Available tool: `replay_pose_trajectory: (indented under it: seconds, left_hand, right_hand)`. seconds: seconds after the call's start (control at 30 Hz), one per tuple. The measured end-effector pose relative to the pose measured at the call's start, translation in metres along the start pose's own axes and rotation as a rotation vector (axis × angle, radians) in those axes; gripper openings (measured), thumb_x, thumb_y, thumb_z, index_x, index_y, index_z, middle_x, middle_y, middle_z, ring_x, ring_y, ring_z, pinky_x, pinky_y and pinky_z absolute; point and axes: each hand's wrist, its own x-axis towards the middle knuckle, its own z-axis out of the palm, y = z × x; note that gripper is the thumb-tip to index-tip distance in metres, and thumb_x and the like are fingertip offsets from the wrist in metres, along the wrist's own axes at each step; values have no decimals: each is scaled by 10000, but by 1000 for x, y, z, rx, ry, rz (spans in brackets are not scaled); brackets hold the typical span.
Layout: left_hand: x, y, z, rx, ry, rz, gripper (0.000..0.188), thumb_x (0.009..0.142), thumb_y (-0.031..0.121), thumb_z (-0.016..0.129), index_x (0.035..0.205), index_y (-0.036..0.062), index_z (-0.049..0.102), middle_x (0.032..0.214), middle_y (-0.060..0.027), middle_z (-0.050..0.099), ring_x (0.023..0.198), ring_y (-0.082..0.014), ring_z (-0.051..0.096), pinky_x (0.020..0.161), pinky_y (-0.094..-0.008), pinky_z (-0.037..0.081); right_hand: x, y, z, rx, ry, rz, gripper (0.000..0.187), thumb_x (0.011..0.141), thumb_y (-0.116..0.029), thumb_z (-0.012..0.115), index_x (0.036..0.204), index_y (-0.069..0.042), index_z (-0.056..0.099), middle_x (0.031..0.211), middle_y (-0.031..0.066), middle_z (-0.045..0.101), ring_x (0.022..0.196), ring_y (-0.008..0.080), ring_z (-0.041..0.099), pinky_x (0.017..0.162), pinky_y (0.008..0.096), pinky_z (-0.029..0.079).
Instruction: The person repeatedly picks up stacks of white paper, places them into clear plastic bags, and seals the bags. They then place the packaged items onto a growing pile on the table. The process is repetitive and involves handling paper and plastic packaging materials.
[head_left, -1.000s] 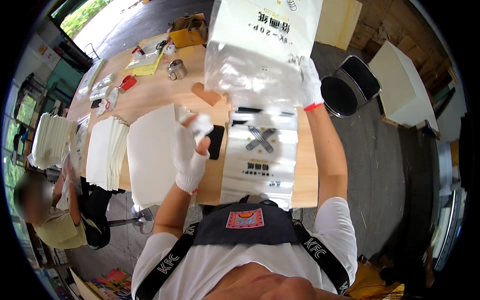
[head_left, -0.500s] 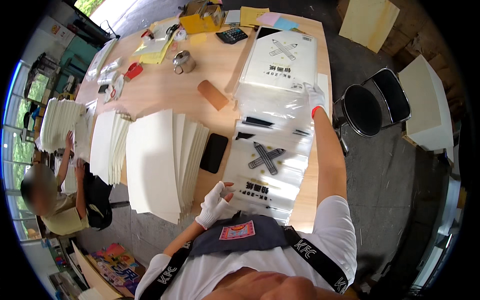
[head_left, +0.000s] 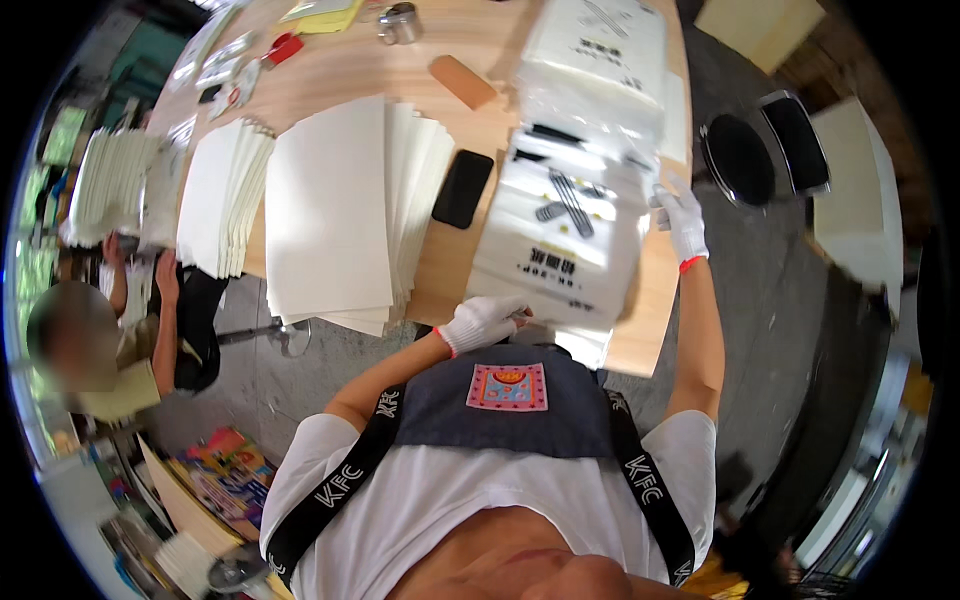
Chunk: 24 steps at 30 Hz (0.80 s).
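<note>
A pile of clear plastic bags (head_left: 545,255) printed with crossed pencils lies at the table's near right edge. My left hand (head_left: 487,322), in a white knit glove, is at the near edge of the top bag, its fingertips pinched on that edge. My right hand (head_left: 682,218), gloved as well, is just beyond the bags' right side, its fingers apart and slightly blurred. Farther back lies a stack of filled paper packs (head_left: 595,65) in the same printed plastic, its loose clear end overlapping the far end of the bags.
Fanned stacks of white paper (head_left: 325,210) stand left of a black phone (head_left: 463,189). Behind are an orange-brown block (head_left: 462,82), a metal cup (head_left: 400,24) and red tape (head_left: 284,48). A co-worker sits at left; a black chair (head_left: 738,160) stands at right.
My right hand has come back from the far packs to beside the near bags. My left hand has moved right onto the bag's near edge. The whole view has shifted.
</note>
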Motion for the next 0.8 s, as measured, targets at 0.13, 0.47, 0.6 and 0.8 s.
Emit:
replay_pose_trajectory:
  seconds: [0.13,0.47,0.6,0.8]
  left_hand:
    - [9,-32,39,284,25,327,250,883,181,590,1119,141,660,889,-96,697,787,-244,683,685,-370,542]
    - [43,-36,88,330,52,324,195,769,271,685,896,124,672,930,-135,682,824,-322,664,734,-458,519]
    - [45,-24,78,348,7,272,213,842,322,603,911,158,720,953,-132,698,889,-306,659,784,-414,507]
    - [57,-25,53,128,-30,141,253,872,352,587,977,150,697,1037,-79,710,963,-265,647,859,-349,475]
  right_hand:
    - [-131,30,13,136,-8,82,425,930,-220,620,1330,-89,555,831,37,671,609,63,564,546,210,486]
    - [-394,95,132,542,284,294,359,955,-169,618,1294,-65,558,838,44,666,564,67,541,502,204,446]
    - [-429,100,167,658,270,339,370,956,-172,624,1298,-58,536,806,37,643,516,54,490,461,196,395]
    - [-385,80,169,595,67,164,371,973,-259,601,1292,-78,545,828,8,650,589,52,552,498,181,420]
